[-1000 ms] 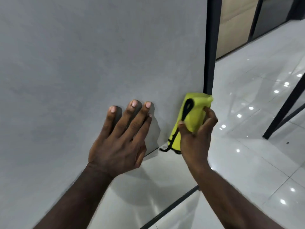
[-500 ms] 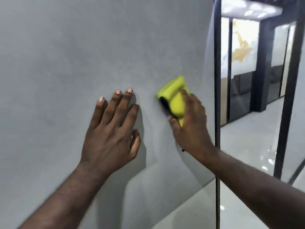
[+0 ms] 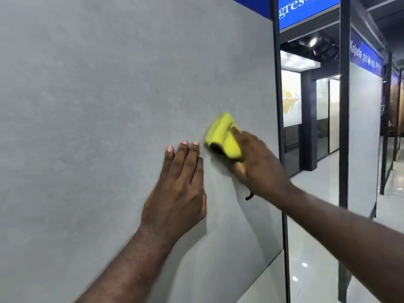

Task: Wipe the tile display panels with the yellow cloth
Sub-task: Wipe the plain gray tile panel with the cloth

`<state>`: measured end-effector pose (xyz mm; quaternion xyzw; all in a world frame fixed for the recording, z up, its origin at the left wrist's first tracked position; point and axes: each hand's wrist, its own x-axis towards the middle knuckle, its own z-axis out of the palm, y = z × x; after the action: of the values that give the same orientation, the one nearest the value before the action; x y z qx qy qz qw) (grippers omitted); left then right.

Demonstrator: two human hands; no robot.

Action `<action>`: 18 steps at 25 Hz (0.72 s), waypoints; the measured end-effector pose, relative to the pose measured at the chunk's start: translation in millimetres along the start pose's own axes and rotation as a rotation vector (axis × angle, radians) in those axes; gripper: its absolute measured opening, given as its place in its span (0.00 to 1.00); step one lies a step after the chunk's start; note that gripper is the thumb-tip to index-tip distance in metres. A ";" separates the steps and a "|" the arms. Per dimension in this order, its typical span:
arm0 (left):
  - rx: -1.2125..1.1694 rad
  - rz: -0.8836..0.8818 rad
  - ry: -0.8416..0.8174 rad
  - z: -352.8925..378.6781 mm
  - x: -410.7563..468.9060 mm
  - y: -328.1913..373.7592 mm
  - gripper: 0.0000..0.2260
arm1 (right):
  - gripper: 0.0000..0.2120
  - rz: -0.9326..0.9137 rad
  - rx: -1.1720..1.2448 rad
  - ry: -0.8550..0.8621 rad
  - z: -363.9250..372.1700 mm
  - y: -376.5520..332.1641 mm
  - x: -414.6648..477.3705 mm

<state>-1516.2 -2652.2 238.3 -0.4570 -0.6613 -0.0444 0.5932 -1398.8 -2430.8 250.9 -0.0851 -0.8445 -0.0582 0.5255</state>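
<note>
The left hand lies flat against the grey tile panel, palm to the surface, its 4 fingers straight, close together and pointing up and slightly right, the thumb tucked along the right edge of the palm; it holds nothing; its forearm runs down and to the left out of the bottom of the view. Just right of those fingertips, near but not touching them, the right hand holds the folded yellow cloth against the same panel; its fingers lie over the top of the cloth and the thumb curls under the lower edge, so the cloth is pinched between them while pressed to the tile; the cloth juts up and left past the fingertips, blurred at its edges. The right wrist is bent, and its forearm stretches down and right to the frame's corner. A short black strap hangs below the right wrist. Right of the right hand stands a thin black frame post at the panel's edge; above it is a blue sign; below the right forearm lies the glossy pale floor.
</note>
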 end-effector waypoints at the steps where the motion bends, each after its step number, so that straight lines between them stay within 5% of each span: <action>1: 0.007 0.013 -0.003 1.1 -0.6 0.1 0.31 | 0.38 0.211 0.055 0.029 -3.6 5.1 12.8; 3: 0.018 0.017 -0.011 3.9 -1.5 -0.3 0.30 | 0.37 0.510 0.110 0.007 -7.7 3.0 34.5; 7: 0.020 0.017 -0.022 3.5 -1.9 0.5 0.29 | 0.39 -0.014 -0.024 -0.031 -18.0 -14.0 31.0; 11: 0.021 0.011 -0.037 -1.1 -0.6 0.1 0.28 | 0.37 0.500 0.117 -0.043 -20.7 14.4 55.0; 16: 0.052 -0.012 -0.043 -2.7 11.8 5.0 0.28 | 0.38 -0.201 -0.092 -0.044 -23.7 35.5 49.1; 18: 0.058 -0.030 -0.042 0.7 22.3 11.1 0.28 | 0.38 0.027 0.020 0.004 -13.8 66.4 59.1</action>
<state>-1506.7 -2633.1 251.1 -0.4307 -0.6812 -0.0246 0.5915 -1398.7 -2363.5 310.7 -0.0908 -0.8428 -0.0428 0.5288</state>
